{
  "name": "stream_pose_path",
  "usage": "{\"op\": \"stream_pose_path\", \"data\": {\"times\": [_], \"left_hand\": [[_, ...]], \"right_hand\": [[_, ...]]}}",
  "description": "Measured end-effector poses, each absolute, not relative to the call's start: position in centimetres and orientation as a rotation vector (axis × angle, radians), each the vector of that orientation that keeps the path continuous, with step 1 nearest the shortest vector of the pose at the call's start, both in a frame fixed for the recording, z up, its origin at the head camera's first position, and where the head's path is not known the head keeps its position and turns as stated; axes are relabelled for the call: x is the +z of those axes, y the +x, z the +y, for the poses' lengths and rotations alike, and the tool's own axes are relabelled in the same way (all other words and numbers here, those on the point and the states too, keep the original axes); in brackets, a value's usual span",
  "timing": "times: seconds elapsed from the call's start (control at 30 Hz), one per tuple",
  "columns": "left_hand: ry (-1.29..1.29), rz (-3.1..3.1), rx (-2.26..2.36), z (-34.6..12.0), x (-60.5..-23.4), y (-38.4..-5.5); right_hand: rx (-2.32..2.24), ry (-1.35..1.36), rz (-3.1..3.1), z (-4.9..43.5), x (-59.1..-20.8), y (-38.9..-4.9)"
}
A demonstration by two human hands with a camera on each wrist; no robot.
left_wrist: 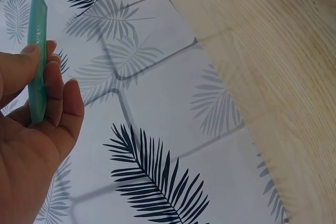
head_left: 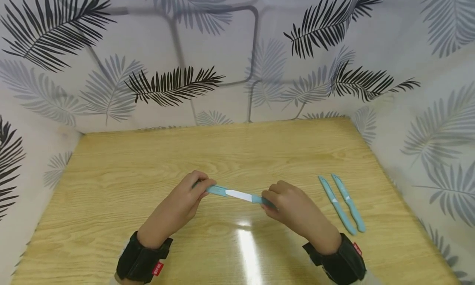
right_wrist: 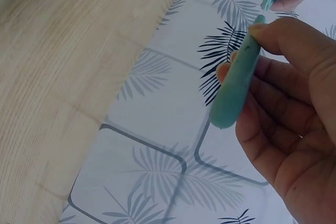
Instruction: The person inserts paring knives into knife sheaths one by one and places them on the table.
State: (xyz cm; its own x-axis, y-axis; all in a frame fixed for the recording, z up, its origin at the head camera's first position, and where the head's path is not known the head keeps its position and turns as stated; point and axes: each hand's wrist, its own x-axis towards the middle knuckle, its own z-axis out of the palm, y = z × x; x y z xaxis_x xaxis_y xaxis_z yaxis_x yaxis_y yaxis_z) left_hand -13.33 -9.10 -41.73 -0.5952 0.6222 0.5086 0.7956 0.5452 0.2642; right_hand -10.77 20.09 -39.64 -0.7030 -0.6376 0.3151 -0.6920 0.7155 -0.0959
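Observation:
My left hand [head_left: 187, 194] pinches a teal blade sheath [head_left: 217, 190] between thumb and fingers. In my right hand [head_left: 291, 204] is the teal handle [right_wrist: 236, 82] of a small paring knife, gripped by thumb and curled fingers. The knife's white blade [head_left: 239, 195] shows between the two hands, its tip end inside the sheath's mouth. Knife and sheath lie in one line above the middle of the table. In the left wrist view the sheath [left_wrist: 38, 56] stands upright in the fingers.
Two more teal knives, a left one [head_left: 337, 204] and a right one [head_left: 349, 202], lie side by side on the wooden table [head_left: 148, 157] to the right. A leaf-patterned cloth [head_left: 222, 50] hangs behind the table and along its sides.

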Motion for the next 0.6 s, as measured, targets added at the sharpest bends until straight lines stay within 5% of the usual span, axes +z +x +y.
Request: {"op": "stream_pose_path", "data": {"times": [0.6], "left_hand": [[-1.284,-2.413,-0.775,-6.9,-41.6,-13.1]], "right_hand": [[0.305,1.152,-2.579,19.5,-39.7,-11.0]]}}
